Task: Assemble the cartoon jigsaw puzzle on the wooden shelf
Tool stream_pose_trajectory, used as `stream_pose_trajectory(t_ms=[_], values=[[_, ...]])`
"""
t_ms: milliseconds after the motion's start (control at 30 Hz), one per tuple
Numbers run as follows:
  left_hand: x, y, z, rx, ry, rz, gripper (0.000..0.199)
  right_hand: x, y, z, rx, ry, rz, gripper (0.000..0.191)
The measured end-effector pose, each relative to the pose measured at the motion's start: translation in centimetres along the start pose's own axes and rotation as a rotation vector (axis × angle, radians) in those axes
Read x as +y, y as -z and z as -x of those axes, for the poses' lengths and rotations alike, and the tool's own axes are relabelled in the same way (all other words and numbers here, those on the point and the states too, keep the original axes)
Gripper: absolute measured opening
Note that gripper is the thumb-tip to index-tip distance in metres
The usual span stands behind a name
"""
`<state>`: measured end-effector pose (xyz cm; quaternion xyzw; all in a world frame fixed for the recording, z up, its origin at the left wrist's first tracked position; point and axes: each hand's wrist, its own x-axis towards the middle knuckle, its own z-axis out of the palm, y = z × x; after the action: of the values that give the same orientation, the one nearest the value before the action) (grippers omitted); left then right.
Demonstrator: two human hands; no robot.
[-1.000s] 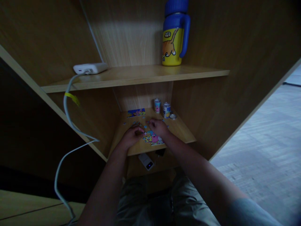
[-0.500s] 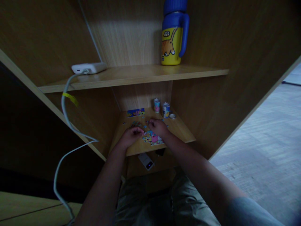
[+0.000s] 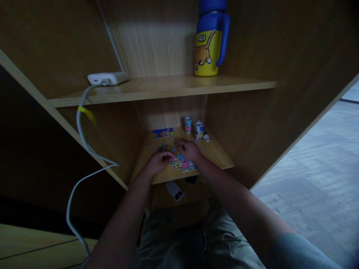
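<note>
A partly joined jigsaw puzzle (image 3: pixel 184 164) with bright cartoon figures lies near the front edge of the lower shelf board. My left hand (image 3: pixel 159 162) is at its upper left edge, thumb and fingers pinched together; whatever is between them is too small to make out. Just above the puzzle, my right hand (image 3: pixel 190 151) has its fingers curled closed, fingertips down by loose pieces, and their contents are hidden. Several loose puzzle pieces (image 3: pixel 162 147) are scattered behind my left hand. A picture card (image 3: pixel 163 133) with similar cartoon figures lies flat at the back.
Two printed cans (image 3: pixel 188 124) stand at the back right, with a round lid (image 3: pixel 206 138) beside them. Overhead, an upper shelf (image 3: pixel 165 89) holds a blue-yellow bottle (image 3: pixel 206 52) and a white power bank (image 3: pixel 108 78) with a hanging cable (image 3: pixel 79 127). Another power bank (image 3: pixel 174 191) lies below.
My left hand has shifted slightly right, its fingertips now over the puzzle's upper left edge. My right hand stays nearly in place. The whole view has shifted a little.
</note>
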<state>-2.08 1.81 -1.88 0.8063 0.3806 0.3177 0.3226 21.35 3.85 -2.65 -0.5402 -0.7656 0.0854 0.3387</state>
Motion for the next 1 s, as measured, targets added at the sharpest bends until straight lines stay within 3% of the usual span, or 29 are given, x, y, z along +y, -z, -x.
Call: stream_pose_trajectory(t_ms=[267,533,1000], values=[[0.33,-0.16,0.12,0.027,-0.003,-0.004,0.025,-0.94,0.84,0.1,-0.084,-0.045,0.102,0.028],[-0.07,0.03,0.12,0.013,0.02,0.066,0.031,-0.84,0.73,0.08,-0.089,-0.045,0.118,0.028],[-0.38,-0.53,-0.21,0.017,0.011,0.002,0.023,-1.13,1.06,0.19,-0.089,-0.038,0.112,0.027]])
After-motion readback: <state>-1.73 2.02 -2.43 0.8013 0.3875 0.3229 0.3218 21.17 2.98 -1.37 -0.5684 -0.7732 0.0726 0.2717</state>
